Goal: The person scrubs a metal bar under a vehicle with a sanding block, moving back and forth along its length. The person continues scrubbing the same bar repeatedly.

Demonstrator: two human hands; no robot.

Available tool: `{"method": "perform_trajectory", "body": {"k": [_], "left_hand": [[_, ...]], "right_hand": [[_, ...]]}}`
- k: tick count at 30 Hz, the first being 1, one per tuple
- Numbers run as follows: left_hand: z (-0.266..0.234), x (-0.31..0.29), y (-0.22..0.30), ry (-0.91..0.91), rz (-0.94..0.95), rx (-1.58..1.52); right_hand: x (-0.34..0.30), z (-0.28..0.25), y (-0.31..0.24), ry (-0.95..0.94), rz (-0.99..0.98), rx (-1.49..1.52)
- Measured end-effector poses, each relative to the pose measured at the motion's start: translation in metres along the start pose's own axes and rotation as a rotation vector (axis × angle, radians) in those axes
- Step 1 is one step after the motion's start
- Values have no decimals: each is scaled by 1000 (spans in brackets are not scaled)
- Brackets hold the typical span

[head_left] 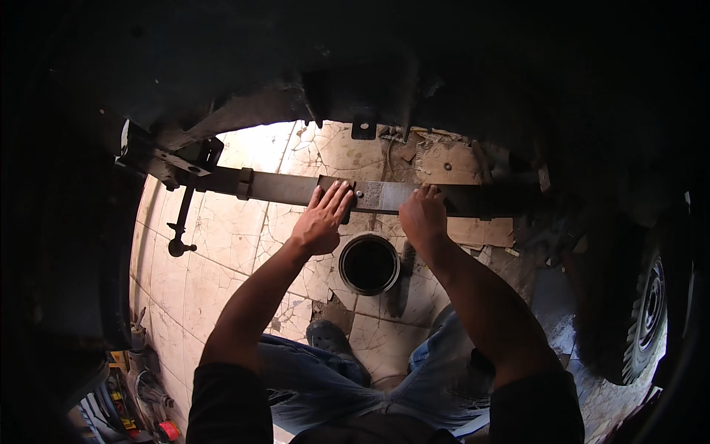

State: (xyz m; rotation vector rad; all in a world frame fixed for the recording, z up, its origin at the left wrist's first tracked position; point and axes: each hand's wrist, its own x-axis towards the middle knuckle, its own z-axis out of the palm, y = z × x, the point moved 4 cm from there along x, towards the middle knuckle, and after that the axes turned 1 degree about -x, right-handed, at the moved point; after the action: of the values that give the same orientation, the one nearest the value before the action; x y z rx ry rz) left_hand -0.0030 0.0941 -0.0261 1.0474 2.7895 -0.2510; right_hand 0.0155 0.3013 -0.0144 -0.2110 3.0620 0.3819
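Note:
A long metal leaf spring [285, 188] runs crosswise in front of me beneath a dark vehicle body. My left hand [321, 224] lies on it with fingers outstretched, over a dark plate [325, 180] that sits across the spring. Just right of those fingers a small bolt head [359, 194] shows on the spring's face. Farther right the metal looks paler and scraped. There my right hand [424, 220] rests against the spring with its fingers curled in; whatever they may hold is hidden.
Below the spring stands a round, dark-mouthed container [343, 266] on cracked floor tiles [237, 259]. A ball-jointed rod [180, 244] hangs at left. Flattened cardboard [447, 163] lies beyond the spring. A wheel [651, 303] is at right, assorted tools [122, 399] at lower left.

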Motion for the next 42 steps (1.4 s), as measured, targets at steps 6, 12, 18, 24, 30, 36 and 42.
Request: {"method": "perform_trajectory", "body": {"k": [6,12,18,24,30,36,42], "left_hand": [[-4,7,-19,-2,61,44],[-10,22,-7,68,-70,-91],[6,-18,-12,61,71,73],[-15,28,-1,31,-71,-55],[1,1,-1,58,-11,12],[1,0,-5,100,-14,-6],[-5,29,4,98,-141,-100]], "right_hand": [[1,9,-1,14,-8,-18],[2,2,0,3,-11,30],[5,17,0,25,7,-24],[5,15,-1,56,36,21],[7,18,2,-14,-34,1],[9,19,-6,61,9,-72],[11,20,2,21,-42,-4]]}}
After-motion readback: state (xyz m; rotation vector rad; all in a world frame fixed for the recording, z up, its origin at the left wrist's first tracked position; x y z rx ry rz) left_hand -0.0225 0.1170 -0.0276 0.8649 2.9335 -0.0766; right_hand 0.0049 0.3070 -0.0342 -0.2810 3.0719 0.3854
